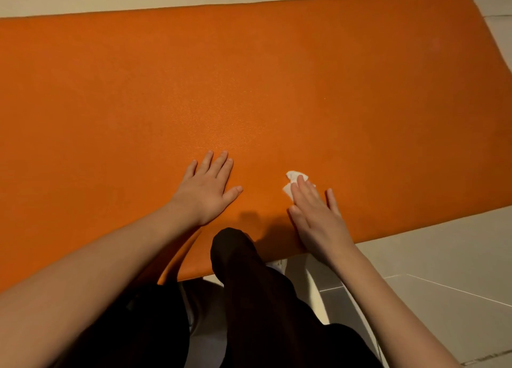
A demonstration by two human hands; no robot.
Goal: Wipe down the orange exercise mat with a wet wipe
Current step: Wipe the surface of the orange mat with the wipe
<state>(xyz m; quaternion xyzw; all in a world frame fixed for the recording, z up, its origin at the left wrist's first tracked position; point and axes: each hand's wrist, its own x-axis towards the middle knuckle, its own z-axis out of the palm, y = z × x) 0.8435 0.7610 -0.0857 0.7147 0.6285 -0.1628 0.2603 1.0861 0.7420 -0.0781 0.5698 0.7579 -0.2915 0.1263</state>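
The straight fingers [304, 191] of the right hand [318, 215] are lying flat and pressing down on a small crumpled white wet wipe [294, 175]. They are not curling round it, and they are covering most of it, so only its far and left parts are showing. The fingers [219, 164] of the left hand [206, 191] are stretching out straight and slightly spread, holding nothing, with the palm resting flat on the wide orange textured exercise mat [249, 76] just left of the wipe.

The mat is lying spread across the pale tiled floor [429, 270], and both hands are sitting near its close edge. Its left end is running out of the frame, while its far right corner is showing. A bent knee in black trousers [243, 270] is rising between the two bare forearms and hiding part of the mat's near edge. The left forearm is covering more of that edge. A pale object [278, 265] beside the knee is too hidden to make out.
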